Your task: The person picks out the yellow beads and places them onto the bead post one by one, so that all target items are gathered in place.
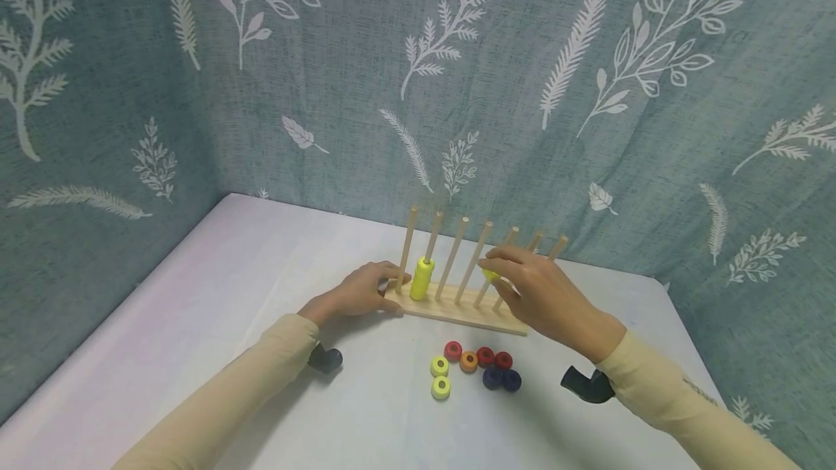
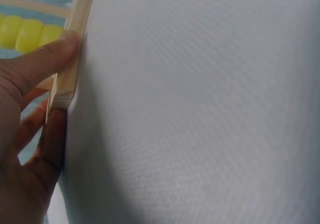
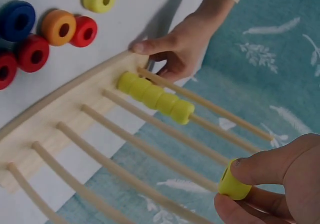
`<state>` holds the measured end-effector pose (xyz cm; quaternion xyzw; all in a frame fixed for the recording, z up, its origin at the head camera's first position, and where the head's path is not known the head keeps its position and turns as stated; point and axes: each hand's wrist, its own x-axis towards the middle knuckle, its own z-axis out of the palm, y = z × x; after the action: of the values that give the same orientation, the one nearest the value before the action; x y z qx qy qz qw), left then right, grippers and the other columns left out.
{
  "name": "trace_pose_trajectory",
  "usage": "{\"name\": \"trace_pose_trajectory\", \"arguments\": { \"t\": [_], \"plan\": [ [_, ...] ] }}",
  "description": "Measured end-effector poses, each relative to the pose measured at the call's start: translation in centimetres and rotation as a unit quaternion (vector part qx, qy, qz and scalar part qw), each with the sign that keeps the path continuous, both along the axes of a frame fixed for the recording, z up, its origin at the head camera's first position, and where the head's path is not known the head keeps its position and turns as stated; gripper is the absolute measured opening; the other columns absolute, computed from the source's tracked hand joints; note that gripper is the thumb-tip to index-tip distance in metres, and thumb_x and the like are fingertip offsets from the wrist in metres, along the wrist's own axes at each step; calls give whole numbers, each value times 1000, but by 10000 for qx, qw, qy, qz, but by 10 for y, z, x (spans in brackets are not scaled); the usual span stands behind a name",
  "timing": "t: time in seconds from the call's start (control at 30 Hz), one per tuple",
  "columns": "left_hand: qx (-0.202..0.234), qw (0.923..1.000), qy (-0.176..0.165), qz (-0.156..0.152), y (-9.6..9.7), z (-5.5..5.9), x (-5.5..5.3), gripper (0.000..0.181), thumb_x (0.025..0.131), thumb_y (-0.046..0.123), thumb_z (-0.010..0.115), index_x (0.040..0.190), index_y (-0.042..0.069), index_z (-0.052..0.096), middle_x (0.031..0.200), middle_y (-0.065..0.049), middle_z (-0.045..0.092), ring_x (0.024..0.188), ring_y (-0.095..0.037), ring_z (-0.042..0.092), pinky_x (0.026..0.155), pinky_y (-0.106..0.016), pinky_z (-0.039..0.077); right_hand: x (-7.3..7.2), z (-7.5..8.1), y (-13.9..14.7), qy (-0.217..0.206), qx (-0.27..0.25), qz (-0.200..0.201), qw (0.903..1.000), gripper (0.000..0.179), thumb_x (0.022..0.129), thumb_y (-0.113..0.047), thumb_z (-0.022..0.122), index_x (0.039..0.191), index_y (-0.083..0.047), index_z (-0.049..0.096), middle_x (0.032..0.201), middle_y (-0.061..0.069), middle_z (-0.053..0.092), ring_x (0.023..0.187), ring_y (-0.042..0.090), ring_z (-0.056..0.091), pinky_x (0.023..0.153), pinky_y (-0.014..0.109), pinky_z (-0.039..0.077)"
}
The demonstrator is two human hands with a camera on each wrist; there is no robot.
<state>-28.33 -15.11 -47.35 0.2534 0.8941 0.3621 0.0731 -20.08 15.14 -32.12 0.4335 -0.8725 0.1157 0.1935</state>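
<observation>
The right hand [image 3: 280, 184] pinches a yellow ring [image 3: 231, 181] in its fingers beside the rack's [image 1: 457, 308] middle pegs; the left hand [image 1: 359, 292] grips the rack's left end, thumb on top; loose rings [image 1: 473, 368] lie before the rack.

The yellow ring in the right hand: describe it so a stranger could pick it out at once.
Find the wooden peg rack on the white table. Over its right pegs, the right hand pinches a yellow ring between thumb and fingertips. It is the only yellow ring held in the air, neither stacked on a peg nor lying loose.

obstacles: upright pegs [image 1: 462, 260], loose rings [image 1: 474, 368] | free: table left [image 1: 215, 289]
</observation>
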Motion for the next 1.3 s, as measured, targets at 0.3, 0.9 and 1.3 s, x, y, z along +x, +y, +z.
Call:
{"name": "trace_pose_trajectory", "arguments": {
  "t": [0.3,0.9,1.3],
  "plan": [
    [-45,10000,22,5,0,0,1,61,77,27,88,132,13,66,137,-5,60,130,-30,50,105,-49,43,-6,11,-17,200,13,278,9994,38,78,10,78,114,0,72,112,14,68,87,24,70,63,29,57],
    [-146,9997,186,-52,-1,-4,-2,62,76,31,88,132,14,66,136,-4,61,128,-28,53,105,-48,43,-22,29,-46,658,-163,604,9959,33,84,12,71,116,5,69,113,20,68,99,31,68,74,36,59],
    [-166,9998,138,6,-1,-3,-4,63,74,32,89,130,15,67,133,-1,62,126,-27,53,104,-47,44,-33,39,-62,972,-5,613,9934,34,84,10,72,117,4,69,115,18,67,103,30,67,80,35,59]
  ]
}}
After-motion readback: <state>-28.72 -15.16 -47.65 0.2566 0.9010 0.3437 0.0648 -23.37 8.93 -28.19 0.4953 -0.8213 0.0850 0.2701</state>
